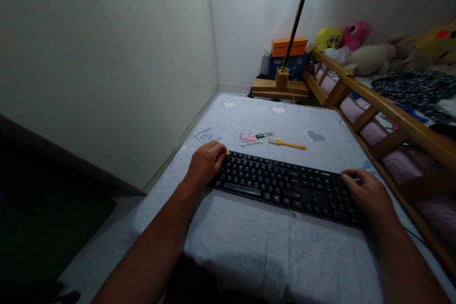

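A black full-size keyboard (285, 185) lies at a slant on the light blue quilted cover, keys facing up. My left hand (208, 161) is closed at its left end, by the far corner. A small pale orange bit shows at those fingertips, too small to name. My right hand (370, 194) grips the right end beside the number pad, with the thumb and fingers around the edge. Beyond the keyboard lie a brush (288, 144) with a yellow handle, and a thin tool (263, 136) with a dark handle, next to a small pink piece (250, 137).
The covered surface (245, 242) is bounded by a pale cabinet (149, 57) on the left and a wooden bed rail (392, 104) on the right. A wooden stand (281, 86) with a dark pole, boxes (289, 47) and plush toys (329, 38) are at the back.
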`<state>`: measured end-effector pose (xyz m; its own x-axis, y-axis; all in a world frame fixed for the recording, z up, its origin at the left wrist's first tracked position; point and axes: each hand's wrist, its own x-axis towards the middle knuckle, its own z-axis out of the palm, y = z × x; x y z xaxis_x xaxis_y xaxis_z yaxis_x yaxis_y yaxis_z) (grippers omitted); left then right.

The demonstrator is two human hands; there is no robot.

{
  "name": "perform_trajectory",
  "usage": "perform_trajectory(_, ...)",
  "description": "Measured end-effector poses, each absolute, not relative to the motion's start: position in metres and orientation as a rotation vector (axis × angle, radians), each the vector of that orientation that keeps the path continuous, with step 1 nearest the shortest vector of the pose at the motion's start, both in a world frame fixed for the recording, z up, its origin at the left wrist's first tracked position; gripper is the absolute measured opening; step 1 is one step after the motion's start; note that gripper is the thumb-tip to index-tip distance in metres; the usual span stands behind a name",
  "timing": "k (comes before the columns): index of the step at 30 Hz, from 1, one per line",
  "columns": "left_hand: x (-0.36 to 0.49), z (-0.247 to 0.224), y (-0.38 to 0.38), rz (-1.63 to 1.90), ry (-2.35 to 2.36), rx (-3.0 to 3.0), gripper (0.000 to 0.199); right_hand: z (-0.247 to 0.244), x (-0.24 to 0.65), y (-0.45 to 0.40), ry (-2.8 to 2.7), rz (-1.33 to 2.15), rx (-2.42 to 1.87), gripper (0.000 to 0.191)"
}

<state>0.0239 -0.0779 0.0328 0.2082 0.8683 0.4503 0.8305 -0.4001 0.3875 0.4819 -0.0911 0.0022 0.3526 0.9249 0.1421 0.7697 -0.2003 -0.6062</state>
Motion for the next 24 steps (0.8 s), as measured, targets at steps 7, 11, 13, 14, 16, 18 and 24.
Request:
perform_trajectory(7,0.0293,0.0407,-0.0829,1.117,1.614,2.394,0.011,0.0016,0.4824,-0.0903,-1.503,0.291,-2.020,0.036)
perform_trajectory(11,0.0294,0.0416,-0.0834,1.146,1.569,2.389,0.011,-0.0027,0.4851,-0.0899,-1.513,0.275,-1.985,0.034)
perform_trajectory(13,0.0289,0.0409,-0.0826,1.143,1.538,2.396,0.010,-0.0032,0.4853,-0.0900,-1.508,0.287,-1.974,0.033)
perform_trajectory(14,0.0286,0.0404,-0.0822,1.137,1.527,2.399,0.010,-0.0029,0.4849,-0.0901,-1.503,0.291,-1.974,0.033)
perform_trajectory(16,0.0282,0.0397,-0.0817,1.125,1.503,2.404,0.010,-0.0016,0.4838,-0.0904,-1.495,0.299,-1.982,0.033)
perform_trajectory(18,0.0278,0.0391,-0.0815,1.111,1.465,2.412,0.011,0.0000,0.4828,-0.0906,-1.486,0.305,-1.987,0.033)
perform_trajectory(24,0.0273,0.0350,-0.0808,0.988,1.341,2.442,0.014,0.0017,0.4817,-0.0908,-1.467,0.333,-2.018,0.036)
